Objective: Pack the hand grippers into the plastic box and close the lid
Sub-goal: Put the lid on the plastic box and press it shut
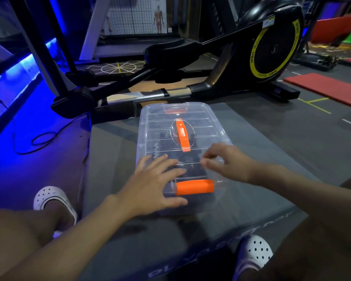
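A clear plastic box (211,136) lies on a grey padded block, its ribbed lid on top. The lid carries an orange handle (182,134) in the middle, an orange latch (195,187) at the near end and another at the far end (173,111). Dark hand grippers (162,141) show dimly through the lid. My left hand (154,185) lies flat with spread fingers on the near left of the lid, beside the near latch. My right hand (225,161) is over the near right of the lid with fingers loosely bent; I cannot tell whether it touches.
The grey padded block (261,179) stands between my knees, my white clogs (51,197) on the floor at either side. A black and yellow elliptical trainer (272,47) stands just behind the box. Red mats (324,86) lie at the right; a cable (39,138) loops at the left.
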A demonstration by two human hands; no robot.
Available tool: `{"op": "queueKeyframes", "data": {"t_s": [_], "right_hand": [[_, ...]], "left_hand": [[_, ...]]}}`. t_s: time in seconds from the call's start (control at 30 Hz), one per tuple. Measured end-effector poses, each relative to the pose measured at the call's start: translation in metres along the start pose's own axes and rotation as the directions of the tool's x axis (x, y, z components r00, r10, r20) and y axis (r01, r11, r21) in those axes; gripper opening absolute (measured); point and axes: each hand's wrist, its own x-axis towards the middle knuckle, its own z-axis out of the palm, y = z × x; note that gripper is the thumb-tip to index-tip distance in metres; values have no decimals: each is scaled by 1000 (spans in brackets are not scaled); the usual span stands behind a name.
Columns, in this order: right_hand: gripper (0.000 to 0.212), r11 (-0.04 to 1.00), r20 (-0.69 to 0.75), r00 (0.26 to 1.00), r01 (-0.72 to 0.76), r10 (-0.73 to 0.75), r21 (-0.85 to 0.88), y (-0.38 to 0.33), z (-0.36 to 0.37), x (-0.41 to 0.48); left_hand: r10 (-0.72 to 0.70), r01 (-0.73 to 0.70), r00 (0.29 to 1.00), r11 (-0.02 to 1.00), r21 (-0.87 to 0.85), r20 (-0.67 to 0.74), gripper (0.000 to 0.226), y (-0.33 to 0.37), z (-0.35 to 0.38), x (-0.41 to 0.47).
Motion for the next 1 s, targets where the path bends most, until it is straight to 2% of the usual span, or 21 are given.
{"op": "queueKeyframes", "data": {"t_s": [0.07, 0.1, 0.2, 0.3, 0.4, 0.5, 0.63, 0.7, 0.77, 0.83, 0.9, 0.93, 1.0], "right_hand": [[33, 974, -144, 974, -194, 176, -117, 18, -7, 16], [40, 949, -184, 942, -301, 281, -94, 27, -9, 24], [58, 847, -134, 849, -472, 511, 244, 47, -2, 41], [55, 721, -85, 809, -464, 581, 515, 54, 7, 46], [40, 632, -92, 745, -487, 661, 603, 59, 13, 52], [32, 548, -51, 710, -494, 703, 675, 52, 27, 53], [31, 409, -68, 618, -430, 783, 805, 27, 49, 49], [29, 336, -75, 529, -417, 845, 845, 12, 63, 46], [32, 238, -38, 446, -402, 894, 884, -3, 72, 40], [30, 197, -7, 427, -403, 904, 894, -13, 73, 32], [17, 117, 56, 436, -360, 898, 926, -13, 67, 26], [19, 109, 54, 430, -345, 901, 932, -12, 64, 26], [29, 251, -64, 432, -391, 900, 886, -4, 56, 33]], "left_hand": [[-56, 52, 997, 996, 70, 56, 80, 1, -1, 1], [-80, 74, 995, 994, 83, 66, 81, -1, -1, 2], [-70, 63, 996, 990, 122, 52, 79, -8, 3, 6], [-45, 47, 999, 995, 92, -18, 80, -13, 10, 6], [-35, 37, 998, 999, 40, -50, 84, -20, 9, 7], [-54, 55, 998, 998, -13, 42, 84, -40, -3, 5], [-201, 237, 937, 967, -95, 284, 91, -68, -27, 0], [-267, 305, 921, 947, -100, 283, 88, -79, -36, -3], [-311, 341, 916, 936, -84, 253, 75, -88, -42, -6], [-329, 359, 911, 930, -84, 250, 64, -89, -42, -9], [-343, 392, 891, 911, -124, 296, 65, -83, -39, -10], [-345, 410, 885, 896, -172, 313, 65, -78, -37, -10], [-359, 444, 886, 841, -309, 294, 62, -61, -35, -8]]}}
